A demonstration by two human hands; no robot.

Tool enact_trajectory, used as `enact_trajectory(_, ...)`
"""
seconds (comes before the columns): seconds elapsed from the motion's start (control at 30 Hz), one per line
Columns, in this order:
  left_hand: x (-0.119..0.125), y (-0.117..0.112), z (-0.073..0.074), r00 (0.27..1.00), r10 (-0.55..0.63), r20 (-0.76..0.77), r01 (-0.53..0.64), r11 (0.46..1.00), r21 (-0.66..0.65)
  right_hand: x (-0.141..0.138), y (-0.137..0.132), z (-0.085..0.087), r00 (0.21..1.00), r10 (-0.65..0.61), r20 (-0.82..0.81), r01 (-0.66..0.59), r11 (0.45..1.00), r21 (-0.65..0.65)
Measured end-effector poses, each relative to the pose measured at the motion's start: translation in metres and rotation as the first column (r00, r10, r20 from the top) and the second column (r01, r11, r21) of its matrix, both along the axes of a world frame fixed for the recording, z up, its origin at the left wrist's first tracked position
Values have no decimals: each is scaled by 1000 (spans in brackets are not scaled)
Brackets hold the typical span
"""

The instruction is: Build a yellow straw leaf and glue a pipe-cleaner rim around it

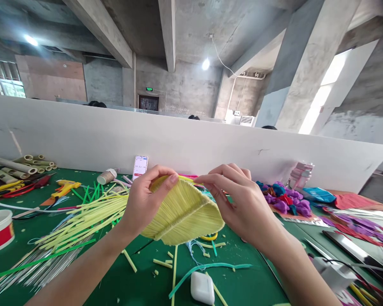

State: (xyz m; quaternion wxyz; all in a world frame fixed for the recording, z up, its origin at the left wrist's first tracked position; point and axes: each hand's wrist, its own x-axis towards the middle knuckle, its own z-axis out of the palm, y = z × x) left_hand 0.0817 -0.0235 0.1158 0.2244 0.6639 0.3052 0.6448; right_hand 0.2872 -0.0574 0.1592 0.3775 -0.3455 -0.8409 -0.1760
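Observation:
My left hand grips a pale yellow leaf-shaped piece by its upper left edge, thumb on the near face. The leaf is tilted above the table, with fine ribs running out from a raised midrib; it looks made of fuzzy chenille stems. At its top edge a brighter yellow chenille stem runs along the rim. My right hand pinches the end of that stem between thumb and forefinger. The right fingers hide where the stem ends.
On the green table lie a bundle of yellow chenille stems, a yellow glue gun, a white earphone case and a teal stem. A phone leans against the white partition. Purple pieces sit at right.

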Motion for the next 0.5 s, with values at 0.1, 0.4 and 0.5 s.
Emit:
enact_trajectory(0.1, 0, 0, 0, 1000, 19, -5, -19, 1000, 15, -3, -1, -1, 999, 0, -54, -4, 998, -66)
enact_trajectory(0.4, 0, 1, -1, 999, 39, -10, -38, 998, 40, -6, 0, -6, 993, -11, -121, -2, 994, -107)
enact_trajectory(0.5, 0, 1, -1, 999, 44, -17, -43, 998, 43, -6, 0, -8, 991, -1, -134, -14, 994, -112)
